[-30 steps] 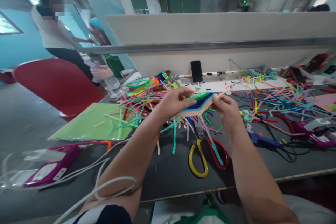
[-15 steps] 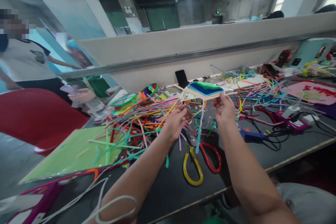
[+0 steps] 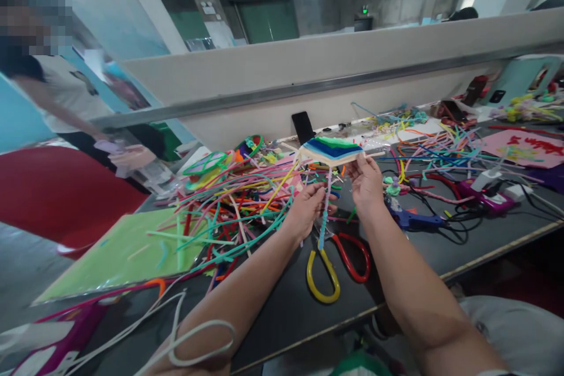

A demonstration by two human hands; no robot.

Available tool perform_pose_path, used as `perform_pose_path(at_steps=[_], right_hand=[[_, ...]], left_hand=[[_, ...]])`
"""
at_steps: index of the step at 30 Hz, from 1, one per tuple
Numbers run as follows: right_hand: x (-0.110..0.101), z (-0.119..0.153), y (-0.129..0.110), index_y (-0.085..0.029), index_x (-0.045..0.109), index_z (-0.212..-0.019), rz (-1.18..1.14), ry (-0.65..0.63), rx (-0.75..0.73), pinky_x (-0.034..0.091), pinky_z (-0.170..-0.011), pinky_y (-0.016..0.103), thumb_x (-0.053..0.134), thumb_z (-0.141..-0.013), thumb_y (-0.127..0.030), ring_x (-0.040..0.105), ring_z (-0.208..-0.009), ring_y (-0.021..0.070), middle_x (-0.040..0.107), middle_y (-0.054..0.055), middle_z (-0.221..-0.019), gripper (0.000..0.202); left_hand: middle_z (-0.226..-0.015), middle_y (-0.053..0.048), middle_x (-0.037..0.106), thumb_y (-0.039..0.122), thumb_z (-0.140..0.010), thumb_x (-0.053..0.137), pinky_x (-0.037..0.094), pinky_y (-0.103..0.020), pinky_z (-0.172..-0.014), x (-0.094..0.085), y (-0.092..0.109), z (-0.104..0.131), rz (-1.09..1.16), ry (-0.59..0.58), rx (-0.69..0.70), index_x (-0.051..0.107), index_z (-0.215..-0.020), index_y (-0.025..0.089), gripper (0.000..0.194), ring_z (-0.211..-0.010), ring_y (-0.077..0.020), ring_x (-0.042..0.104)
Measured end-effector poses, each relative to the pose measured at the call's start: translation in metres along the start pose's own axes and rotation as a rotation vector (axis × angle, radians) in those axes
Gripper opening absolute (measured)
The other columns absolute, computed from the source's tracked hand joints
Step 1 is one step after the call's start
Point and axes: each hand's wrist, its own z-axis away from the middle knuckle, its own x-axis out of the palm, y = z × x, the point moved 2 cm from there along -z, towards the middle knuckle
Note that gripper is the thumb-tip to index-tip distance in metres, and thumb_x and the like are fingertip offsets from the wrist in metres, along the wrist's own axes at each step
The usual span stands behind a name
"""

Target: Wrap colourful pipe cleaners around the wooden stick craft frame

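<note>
Apparently you steady the striped panel [image 3: 332,150], right hand [image 3: 366,182] pinching its edge, left hand [image 3: 306,208], grip unclear, beside the stem [image 3: 325,220] to support next.

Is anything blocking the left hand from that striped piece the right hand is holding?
Nothing visible does. The left hand is below the striped piece, close to the thin strip hanging beneath it; whether hand and strip touch is unclear. The right hand holds the piece's right side.
</note>
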Motion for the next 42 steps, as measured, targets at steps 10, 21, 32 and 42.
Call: perform_pose_path(at_steps=[10, 21, 32, 42], right_hand=[[0.007, 0.004, 0.004, -0.022, 0.060, -0.085, 0.019, -0.193, 0.081, 0.053, -0.068, 0.023, 0.073, -0.070, -0.032, 0.068, -0.070, 0.0119, 0.071, -0.003, -0.078, 0.022], [0.002, 0.014, 0.042, -0.019, 0.063, -0.096, 0.115, -0.229, 0.342, 0.052, -0.056, 0.022, 0.065, -0.078, -0.031, 0.069, -0.066, 0.0137, 0.075, 0.004, -0.081, 0.022], [0.004, 0.021, 0.049, -0.019, 0.067, -0.093, 0.124, -0.266, 0.391, 0.053, -0.057, 0.021, 0.073, -0.072, -0.031, 0.067, -0.061, 0.0120, 0.074, 0.002, -0.076, 0.026], [0.001, 0.021, 0.050, -0.020, 0.068, -0.092, 0.147, -0.177, 0.395, 0.049, -0.053, 0.021, 0.073, -0.069, -0.032, 0.066, -0.063, 0.0125, 0.074, 0.000, -0.074, 0.025]], left_hand=[[-0.063, 0.001, 0.063, 0.033, -0.069, 0.074, 0.051, -0.026, -0.063, 0.000, -0.005, -0.003, 0.034, -0.007, 0.124, 0.055, -0.100, 0.015, 0.040, -0.058, -0.0123, 0.062], [-0.066, 0.003, 0.060, 0.026, -0.071, 0.071, 0.052, -0.027, -0.067, -0.018, 0.005, -0.012, 0.121, 0.123, 0.269, 0.056, -0.092, 0.016, 0.029, -0.061, -0.0110, 0.061], [-0.070, 0.001, 0.062, 0.029, -0.070, 0.073, 0.052, -0.027, -0.067, -0.022, 0.001, -0.017, 0.119, 0.138, 0.283, 0.058, -0.093, 0.016, 0.030, -0.062, -0.0109, 0.061], [-0.071, 0.000, 0.065, 0.031, -0.075, 0.069, 0.052, -0.028, -0.070, -0.026, -0.005, -0.021, 0.074, 0.149, 0.301, 0.056, -0.095, 0.017, 0.027, -0.064, -0.0124, 0.062]])
